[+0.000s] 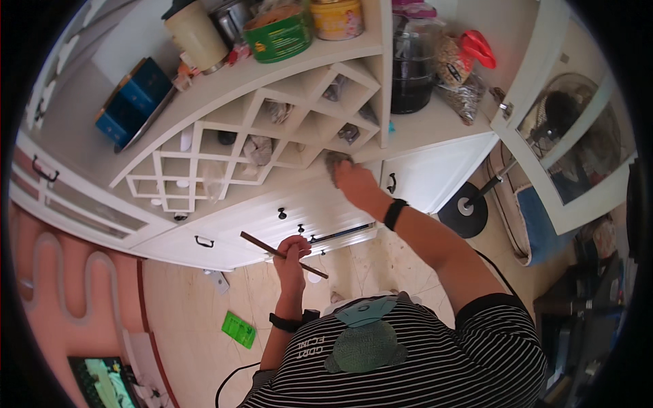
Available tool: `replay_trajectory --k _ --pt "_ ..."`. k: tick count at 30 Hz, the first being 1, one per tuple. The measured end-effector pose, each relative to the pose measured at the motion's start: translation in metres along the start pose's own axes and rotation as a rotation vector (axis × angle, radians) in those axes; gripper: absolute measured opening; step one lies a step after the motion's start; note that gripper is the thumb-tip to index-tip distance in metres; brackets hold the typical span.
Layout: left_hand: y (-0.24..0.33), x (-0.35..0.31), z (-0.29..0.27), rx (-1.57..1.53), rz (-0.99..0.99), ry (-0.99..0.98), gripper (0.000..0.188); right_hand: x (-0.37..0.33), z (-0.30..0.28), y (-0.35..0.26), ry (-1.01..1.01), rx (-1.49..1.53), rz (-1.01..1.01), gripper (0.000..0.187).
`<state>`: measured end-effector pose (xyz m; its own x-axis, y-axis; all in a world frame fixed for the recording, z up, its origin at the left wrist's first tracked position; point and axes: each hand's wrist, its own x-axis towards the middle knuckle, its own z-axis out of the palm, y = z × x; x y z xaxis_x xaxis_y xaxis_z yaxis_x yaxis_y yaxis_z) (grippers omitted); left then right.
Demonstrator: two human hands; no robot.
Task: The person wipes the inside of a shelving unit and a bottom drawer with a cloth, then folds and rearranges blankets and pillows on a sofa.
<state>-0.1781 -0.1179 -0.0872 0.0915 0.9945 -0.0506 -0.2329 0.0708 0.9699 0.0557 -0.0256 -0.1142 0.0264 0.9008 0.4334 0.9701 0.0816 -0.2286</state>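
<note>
My left hand (292,262) is closed around a thin dark brown stick (262,243), which slants in front of the white drawers. My right hand (358,185) reaches up to the ledge below the diamond-shaped lattice rack (238,129). Its fingers are closed on a grey-brown cloth (336,163), pressed against the ledge at the rack's lower right corner. Several wrapped bundles sit in the rack's cells, among them a pale one (258,149). Black bands circle both my wrists.
Above the rack stand a cream flask (196,35), a green tin (277,35) and a yellow tin (337,19). Right of it are a dark jar (412,68) and bagged goods (454,61). A glass cabinet door (578,143) stands ajar at right. A green packet (239,330) lies on the floor.
</note>
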Motion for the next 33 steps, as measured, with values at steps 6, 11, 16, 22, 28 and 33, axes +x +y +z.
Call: replay_trajectory --k 6,11,16,22,28,33 --pt "-0.005 -0.014 -0.009 0.031 -0.009 0.094 0.017 0.011 -0.030 -0.019 -0.136 -0.202 -0.003 0.031" --pt "0.000 -0.013 -0.003 0.040 -0.013 0.076 0.017 0.023 -0.021 -0.069 -0.091 -0.043 0.000 0.032" --pt "0.004 -0.006 0.017 0.032 -0.020 0.016 0.016 0.015 -0.020 -0.044 -0.058 -0.222 -0.239 0.019" --pt "-0.003 -0.009 0.017 0.012 -0.020 0.011 0.016 -0.003 -0.046 0.006 -0.272 -0.192 -0.083 0.058" --pt "0.000 -0.014 0.012 0.009 -0.005 0.071 0.016 -0.021 -0.062 0.057 -0.164 -0.275 0.020 0.043" --pt "-0.008 -0.020 0.005 0.026 -0.018 0.090 0.016 -0.025 -0.080 0.049 -0.114 -0.133 0.175 0.038"
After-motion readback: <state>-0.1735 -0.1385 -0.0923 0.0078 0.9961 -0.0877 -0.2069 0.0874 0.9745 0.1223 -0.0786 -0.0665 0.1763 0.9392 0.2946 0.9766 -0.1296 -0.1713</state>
